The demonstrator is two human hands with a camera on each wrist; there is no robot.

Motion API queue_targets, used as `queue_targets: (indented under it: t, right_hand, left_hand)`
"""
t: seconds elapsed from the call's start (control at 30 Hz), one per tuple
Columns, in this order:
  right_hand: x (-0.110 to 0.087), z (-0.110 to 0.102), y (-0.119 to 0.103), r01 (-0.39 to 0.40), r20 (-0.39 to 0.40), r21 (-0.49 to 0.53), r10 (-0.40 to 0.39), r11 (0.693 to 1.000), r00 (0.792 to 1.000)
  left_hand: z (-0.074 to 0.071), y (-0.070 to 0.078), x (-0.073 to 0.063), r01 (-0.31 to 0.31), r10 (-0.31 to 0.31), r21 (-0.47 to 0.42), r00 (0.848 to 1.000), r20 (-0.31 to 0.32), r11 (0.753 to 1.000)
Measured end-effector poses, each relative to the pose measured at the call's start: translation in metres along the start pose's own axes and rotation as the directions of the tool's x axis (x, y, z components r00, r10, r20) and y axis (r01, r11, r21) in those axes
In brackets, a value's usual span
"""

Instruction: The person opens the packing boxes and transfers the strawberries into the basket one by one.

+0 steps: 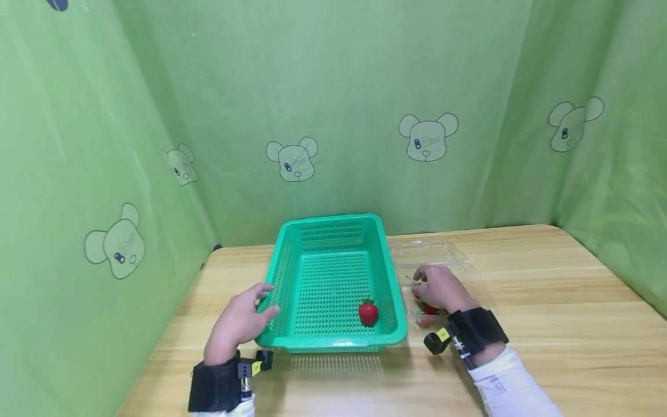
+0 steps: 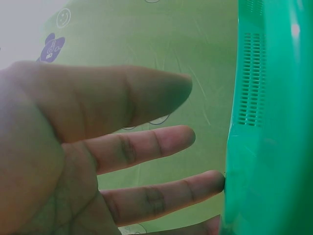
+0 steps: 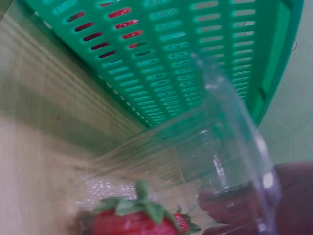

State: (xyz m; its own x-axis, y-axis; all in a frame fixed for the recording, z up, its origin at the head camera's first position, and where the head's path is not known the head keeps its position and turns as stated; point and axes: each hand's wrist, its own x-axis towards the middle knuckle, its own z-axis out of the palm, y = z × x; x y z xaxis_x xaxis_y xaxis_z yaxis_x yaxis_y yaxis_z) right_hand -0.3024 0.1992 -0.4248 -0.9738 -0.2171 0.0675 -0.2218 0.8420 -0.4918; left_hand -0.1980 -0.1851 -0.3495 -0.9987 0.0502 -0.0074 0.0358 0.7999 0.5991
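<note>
My left hand (image 1: 242,318) is at the left rim of a green plastic basket (image 1: 341,341), its fingers spread and relaxed. In the left wrist view, one fingertip (image 2: 215,181) touches or nearly touches the basket wall. A red strawberry (image 1: 368,313) with green leaves lies inside the basket, near its front right corner. My right hand (image 1: 443,288) reaches down into a clear plastic box (image 1: 476,284) with several strawberries (image 3: 132,223). Its fingertips are close beside a smaller-looking strawberry (image 3: 182,223); whether they pinch it is unclear. The hand partly hides the fruit.
The clear box's lid (image 1: 424,253) is folded back behind it. The box stands against the basket's right side. Both are on a wooden table (image 1: 563,324), with a green curtain (image 1: 354,87) behind and at the sides.
</note>
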Motion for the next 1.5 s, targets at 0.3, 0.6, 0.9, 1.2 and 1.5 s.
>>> queue_targets:
  t: [0.3, 0.6, 0.9, 1.2, 1.5]
  right_hand:
    - [0.0, 0.007, 0.003, -0.012, 0.018, -0.006, 0.012, 1.0, 1.0]
    - [0.002, 0.014, 0.004, -0.054, 0.043, -0.023, 0.055, 0.998, 0.998]
    - [0.003, 0.018, 0.004, -0.026, -0.007, -0.078, 0.026, 0.997, 1.0]
    - [0.002, 0.017, 0.001, -0.035, -0.018, -0.065, 0.034, 0.997, 0.999]
    - [0.002, 0.015, 0.0, -0.066, -0.014, -0.026, 0.066, 0.997, 0.998]
  left_hand:
    - [0.0, 0.002, -0.001, -0.003, 0.003, 0.003, 1.0, 0.0, 1.0]
    - [-0.001, 0.003, -0.003, -0.002, 0.002, 0.006, 1.0, 0.001, 1.0]
    - [0.0, 0.002, -0.001, 0.007, -0.007, 0.005, 1.0, 0.003, 1.0]
    - [-0.001, 0.002, -0.001, 0.001, -0.001, 0.015, 1.0, 0.005, 1.0]
    - [-0.001, 0.001, 0.0, 0.002, -0.002, 0.019, 1.0, 0.002, 1.0]
